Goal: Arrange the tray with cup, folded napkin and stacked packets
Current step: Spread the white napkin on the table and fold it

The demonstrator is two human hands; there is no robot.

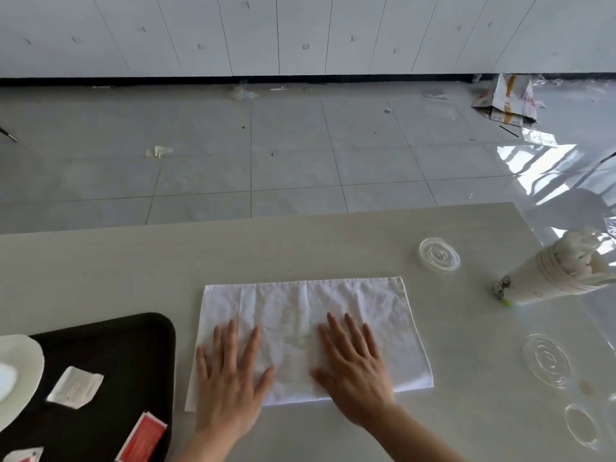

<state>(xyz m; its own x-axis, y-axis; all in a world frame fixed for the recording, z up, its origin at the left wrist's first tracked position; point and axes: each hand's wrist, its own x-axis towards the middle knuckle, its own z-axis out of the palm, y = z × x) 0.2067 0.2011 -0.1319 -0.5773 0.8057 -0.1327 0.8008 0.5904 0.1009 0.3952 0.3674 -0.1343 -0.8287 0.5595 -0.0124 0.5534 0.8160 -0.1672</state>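
At centre of the counter (300, 248), white napkin (373, 315) spread out as a creased rectangle, long side left to right. Both hands flat on its near half, fingers splayed wide, gripping nothing: left hand (230, 371) at 7 o'clock of the cloth, right hand (353, 365) just beside it at 5. At 8 o'clock, just left of the napkin, black tray (133, 338) carrying a white packet (75, 387), a red packet (143, 438) and a white cup (16, 371) at the edge. At 2 o'clock, clear lid (439, 254); further right, stacked paper cups (553, 278) lying tipped.
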